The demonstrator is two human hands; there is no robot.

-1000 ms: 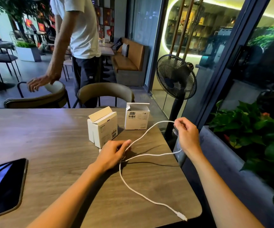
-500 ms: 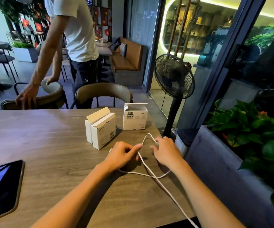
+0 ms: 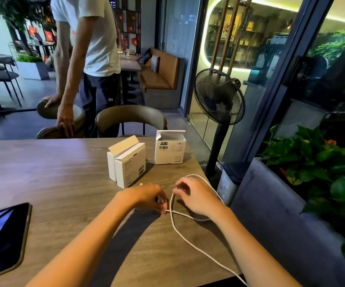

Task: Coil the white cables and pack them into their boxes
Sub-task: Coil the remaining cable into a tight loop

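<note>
Now left hand [image 3: 146, 196] pinches thin white cable [image 3: 185, 242] at crossing; right hand [image 3: 196, 196] grips loop. Keep loops small, even, untwisted; open white cardboard boxes [image 3: 129, 162] wait nearby.

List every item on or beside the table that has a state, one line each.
white cable: partly looped, tail trailing off the table's near edge
left hand: pinching the cable
right hand: gripping the loop
left box: flap open, upright
right box: flap open, upright
phone: screen dark, lying flat
fan: standing; spinning cannot be told
</note>
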